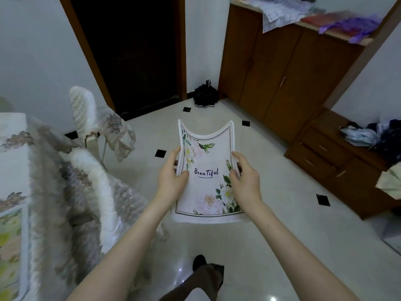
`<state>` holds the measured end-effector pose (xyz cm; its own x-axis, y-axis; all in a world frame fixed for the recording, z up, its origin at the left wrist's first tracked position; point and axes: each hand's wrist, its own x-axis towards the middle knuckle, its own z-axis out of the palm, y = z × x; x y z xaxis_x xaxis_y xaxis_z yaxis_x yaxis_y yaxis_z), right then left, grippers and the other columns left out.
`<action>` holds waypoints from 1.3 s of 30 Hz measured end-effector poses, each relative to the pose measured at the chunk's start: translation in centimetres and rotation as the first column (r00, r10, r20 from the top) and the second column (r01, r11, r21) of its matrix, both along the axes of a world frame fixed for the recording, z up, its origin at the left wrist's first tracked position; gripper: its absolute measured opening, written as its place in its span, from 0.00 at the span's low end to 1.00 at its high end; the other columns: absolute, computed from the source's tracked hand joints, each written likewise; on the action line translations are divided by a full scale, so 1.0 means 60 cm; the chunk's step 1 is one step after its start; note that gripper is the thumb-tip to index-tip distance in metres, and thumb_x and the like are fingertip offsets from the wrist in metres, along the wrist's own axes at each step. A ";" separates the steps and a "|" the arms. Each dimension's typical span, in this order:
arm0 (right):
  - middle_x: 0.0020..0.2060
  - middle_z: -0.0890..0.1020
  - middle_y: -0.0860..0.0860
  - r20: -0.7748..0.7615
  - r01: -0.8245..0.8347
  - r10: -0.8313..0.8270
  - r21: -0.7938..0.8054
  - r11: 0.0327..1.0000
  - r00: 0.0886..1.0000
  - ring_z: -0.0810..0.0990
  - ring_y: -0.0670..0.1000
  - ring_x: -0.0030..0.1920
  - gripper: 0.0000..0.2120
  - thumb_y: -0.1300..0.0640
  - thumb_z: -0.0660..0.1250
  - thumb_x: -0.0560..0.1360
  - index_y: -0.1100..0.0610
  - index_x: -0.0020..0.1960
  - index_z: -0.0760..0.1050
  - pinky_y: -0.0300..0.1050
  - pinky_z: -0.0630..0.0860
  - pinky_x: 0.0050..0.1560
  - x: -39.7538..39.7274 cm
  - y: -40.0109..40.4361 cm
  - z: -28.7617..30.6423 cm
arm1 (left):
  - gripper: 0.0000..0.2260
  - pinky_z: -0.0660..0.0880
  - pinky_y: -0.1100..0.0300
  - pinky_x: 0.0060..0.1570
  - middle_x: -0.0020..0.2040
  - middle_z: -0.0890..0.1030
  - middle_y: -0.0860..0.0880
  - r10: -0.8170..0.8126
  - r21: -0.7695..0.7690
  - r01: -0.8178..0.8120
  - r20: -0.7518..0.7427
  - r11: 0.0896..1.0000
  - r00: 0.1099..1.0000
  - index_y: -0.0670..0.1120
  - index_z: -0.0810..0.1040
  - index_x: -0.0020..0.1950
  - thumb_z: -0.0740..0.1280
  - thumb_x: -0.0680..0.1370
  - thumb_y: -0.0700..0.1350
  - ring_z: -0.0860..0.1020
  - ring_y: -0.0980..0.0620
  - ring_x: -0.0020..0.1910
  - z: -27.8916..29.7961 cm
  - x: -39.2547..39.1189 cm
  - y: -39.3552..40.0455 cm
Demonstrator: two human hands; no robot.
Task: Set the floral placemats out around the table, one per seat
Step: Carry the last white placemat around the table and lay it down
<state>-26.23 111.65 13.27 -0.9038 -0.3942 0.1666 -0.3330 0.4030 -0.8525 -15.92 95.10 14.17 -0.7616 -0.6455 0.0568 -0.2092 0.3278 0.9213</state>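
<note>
Both hands grip one floral placemat in the air above the tiled floor: the left hand pinches its left edge, the right hand its right edge, so the mat sags between them. To the left of the left hand stand covered chairs and the table, with another placemat on it. Beyond the right hand stands a wooden cabinet.

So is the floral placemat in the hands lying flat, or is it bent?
Bent. Left hand and right hand squeeze the placemat at its sides, so its far corners curl upward.
</note>
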 end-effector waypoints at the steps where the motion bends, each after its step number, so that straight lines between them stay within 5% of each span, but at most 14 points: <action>1: 0.51 0.80 0.52 0.002 -0.002 0.002 0.002 1.000 1.000 0.78 0.49 0.47 0.25 0.68 0.57 0.74 0.51 0.67 0.69 0.40 0.75 0.48 -0.032 -0.018 0.002 | 0.28 0.71 0.72 0.38 0.46 0.78 0.61 0.015 0.003 -0.015 -0.002 1.000 1.000 0.55 0.68 0.67 0.63 0.70 0.34 0.76 0.59 0.42 0.000 -0.030 -0.017; 4: 0.51 0.79 0.50 0.008 -0.049 0.049 0.000 0.999 0.999 0.78 0.40 0.44 0.25 0.68 0.57 0.74 0.49 0.67 0.69 0.30 0.73 0.44 -0.124 -0.076 0.016 | 0.28 0.73 0.63 0.40 0.47 0.79 0.56 0.063 0.017 -0.063 0.000 0.998 0.998 0.57 0.67 0.67 0.63 0.71 0.35 0.76 0.55 0.43 0.011 -0.108 -0.070; 8: 0.47 0.77 0.44 0.009 -0.110 0.110 -0.043 0.993 0.994 0.75 0.28 0.43 0.25 0.68 0.58 0.74 0.49 0.67 0.69 0.21 0.70 0.40 -0.229 -0.153 0.039 | 0.27 0.74 0.64 0.39 0.44 0.78 0.58 0.125 0.001 -0.125 -0.015 0.992 0.992 0.57 0.68 0.66 0.63 0.71 0.35 0.76 0.61 0.40 0.034 -0.193 -0.136; 11: 0.48 0.79 0.40 0.037 -0.177 0.180 -0.079 0.981 0.983 0.77 0.33 0.45 0.26 0.68 0.58 0.73 0.48 0.66 0.70 0.24 0.72 0.40 -0.298 -0.209 0.044 | 0.27 0.73 0.72 0.34 0.43 0.77 0.59 0.192 -0.027 -0.192 -0.010 0.981 0.981 0.56 0.67 0.67 0.64 0.71 0.35 0.75 0.67 0.39 0.038 -0.246 -0.179; 14: 0.46 0.79 0.36 0.046 -0.250 0.255 -0.102 0.963 0.966 0.78 0.35 0.43 0.26 0.68 0.59 0.73 0.47 0.65 0.70 0.26 0.72 0.38 -0.366 -0.272 0.035 | 0.28 0.72 0.69 0.36 0.44 0.77 0.61 0.282 -0.022 -0.281 0.000 0.959 0.960 0.55 0.67 0.68 0.64 0.72 0.35 0.75 0.63 0.40 0.027 -0.300 -0.224; 20: 0.43 0.80 0.41 0.096 -0.420 0.430 -0.110 0.901 0.898 0.78 0.39 0.37 0.26 0.68 0.59 0.73 0.46 0.66 0.70 0.31 0.75 0.34 -0.503 -0.411 0.020 | 0.27 0.71 0.74 0.31 0.42 0.77 0.59 0.448 -0.003 -0.448 0.025 0.894 0.894 0.57 0.66 0.67 0.64 0.72 0.35 0.74 0.70 0.38 0.016 -0.398 -0.309; 26: 0.46 0.81 0.44 0.081 -0.656 0.664 -0.112 0.747 0.743 0.80 0.42 0.42 0.25 0.67 0.59 0.73 0.47 0.66 0.71 0.37 0.78 0.40 -0.603 -0.590 0.065 | 0.27 0.71 0.73 0.34 0.44 0.78 0.61 0.686 0.007 -0.686 -0.027 0.727 0.727 0.59 0.68 0.65 0.65 0.71 0.36 0.76 0.66 0.39 0.054 -0.457 -0.403; 30: 0.43 0.79 0.41 0.067 -0.770 0.782 -0.141 0.622 0.620 0.77 0.36 0.39 0.25 0.68 0.59 0.73 0.48 0.65 0.72 0.25 0.72 0.34 -0.607 -0.702 0.090 | 0.28 0.71 0.75 0.35 0.41 0.77 0.61 0.807 -0.019 -0.808 -0.049 0.589 0.589 0.63 0.68 0.62 0.65 0.70 0.36 0.75 0.66 0.37 0.075 -0.448 -0.456; 35: 0.42 0.79 0.40 0.048 -0.870 0.885 -0.167 0.464 0.463 0.77 0.33 0.40 0.24 0.69 0.59 0.72 0.49 0.63 0.73 0.24 0.71 0.36 -0.562 -0.842 0.093 | 0.29 0.70 0.70 0.35 0.45 0.77 0.61 0.909 -0.028 -0.910 -0.057 0.413 0.414 0.59 0.66 0.67 0.65 0.71 0.37 0.75 0.61 0.42 0.081 -0.404 -0.531; 39: 0.49 0.80 0.45 0.024 -0.923 0.932 -0.130 0.362 0.362 0.77 0.38 0.47 0.24 0.67 0.60 0.73 0.50 0.65 0.72 0.34 0.75 0.47 -0.503 -0.957 0.084 | 0.28 0.74 0.64 0.41 0.46 0.78 0.63 0.950 -0.053 -0.954 -0.093 0.295 0.299 0.60 0.67 0.66 0.65 0.70 0.37 0.77 0.57 0.45 0.073 -0.356 -0.597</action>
<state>-56.42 54.23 18.29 0.0151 -0.9808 0.1945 -0.3819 -0.1854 -0.9054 -37.27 59.25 18.55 0.3868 -0.9079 0.1617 -0.3967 -0.0055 0.9179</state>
